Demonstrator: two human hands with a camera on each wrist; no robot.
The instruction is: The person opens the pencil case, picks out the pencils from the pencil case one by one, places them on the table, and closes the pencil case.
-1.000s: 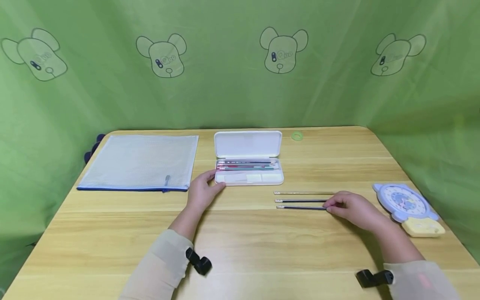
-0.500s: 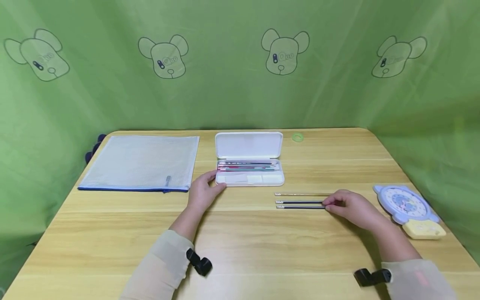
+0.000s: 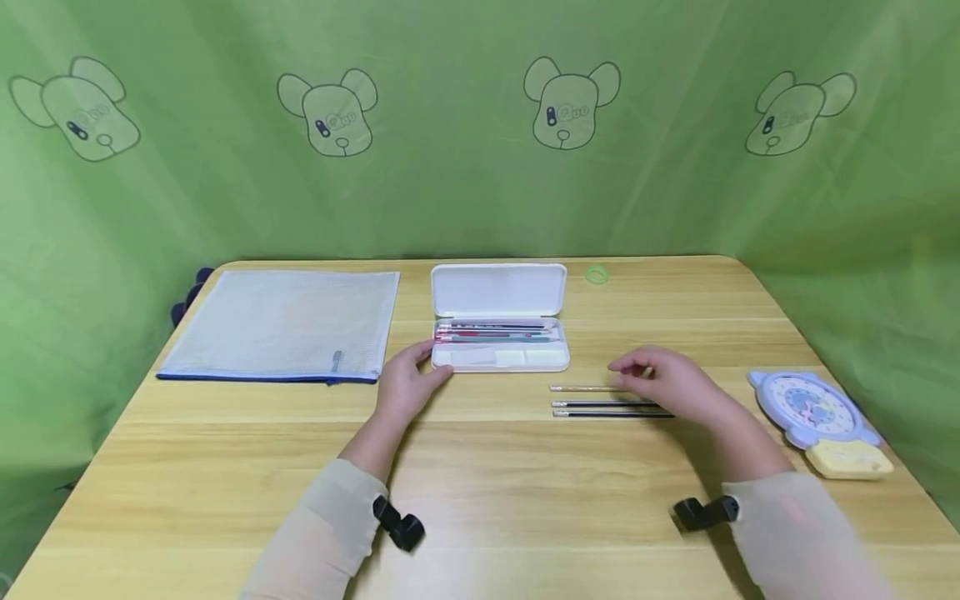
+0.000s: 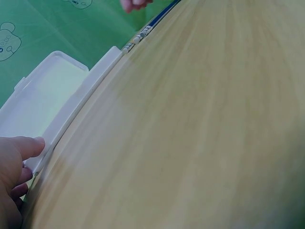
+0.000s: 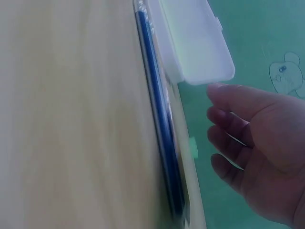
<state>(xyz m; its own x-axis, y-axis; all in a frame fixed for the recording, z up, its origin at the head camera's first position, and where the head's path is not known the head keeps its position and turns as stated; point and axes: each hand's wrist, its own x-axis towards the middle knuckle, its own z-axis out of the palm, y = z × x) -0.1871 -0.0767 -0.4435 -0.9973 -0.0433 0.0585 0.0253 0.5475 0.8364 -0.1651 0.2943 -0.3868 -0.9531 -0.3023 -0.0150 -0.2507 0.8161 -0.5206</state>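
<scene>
A white pencil case (image 3: 500, 289) stands with its lid raised at the back middle of the table, several pencils (image 3: 495, 339) lying in its tray. My left hand (image 3: 405, 385) holds its left front corner, thumb along the front edge and fingers at the left side, as the left wrist view also shows. Three pencils lie side by side to the right: a gold one (image 3: 581, 388), and two dark ones (image 3: 600, 404). Over their right part hovers my right hand (image 3: 670, 382), fingers loosely bent, nothing in it; in the right wrist view it is apart from the pencils.
A mesh zipper pouch (image 3: 285, 325) with a blue zipper lies at the left. On the right are a blue toy clock (image 3: 810, 404) and a yellow block-like piece (image 3: 849, 459). A green ring (image 3: 596, 275) lies near the back edge, before a green curtain (image 3: 450, 208).
My right hand has let go of the dark pencils and moved up and left, over the gold one. The front two pencils lie slightly closer together. My left hand stays at the case.
</scene>
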